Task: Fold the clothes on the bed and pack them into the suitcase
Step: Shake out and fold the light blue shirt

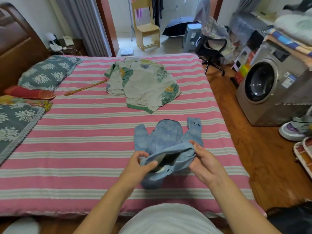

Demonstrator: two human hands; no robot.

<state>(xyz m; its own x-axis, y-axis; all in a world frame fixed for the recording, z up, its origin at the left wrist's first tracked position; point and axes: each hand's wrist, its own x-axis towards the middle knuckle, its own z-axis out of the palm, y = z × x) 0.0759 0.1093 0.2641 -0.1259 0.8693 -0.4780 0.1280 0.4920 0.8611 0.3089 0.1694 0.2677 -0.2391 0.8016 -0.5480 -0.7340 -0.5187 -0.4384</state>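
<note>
View from head cam, looking down at a bed (76, 149) w/ pink & white striped cover. Far left: two grey-blue floral pillows (47, 73) near a wood headboard, a red cushion (28, 93) between them. A thin tan strap (85, 87) lies on the cover just right of the pillows. Centre, well back on the bed: a crumpled cream garment w/ green leaf print (143, 83), unfolded. Nearer the person, a small light-blue garment (167, 139) is partly spread on the bed, sleeves pointing away, its near edge lifted. Left hand (140, 166) pinches that near edge, thumb over fabric, fingers curled under. Right hand (204, 164) holds the same bunched edge, thumb and fingertips closed on the cloth. Both grips are tight on the blue garment, hands just apart. Right of bed: wood floor, a silver front-load washing machine (270, 85) w/ folded textiles stacked on top. Suitcase can't be made out for sure.
</note>
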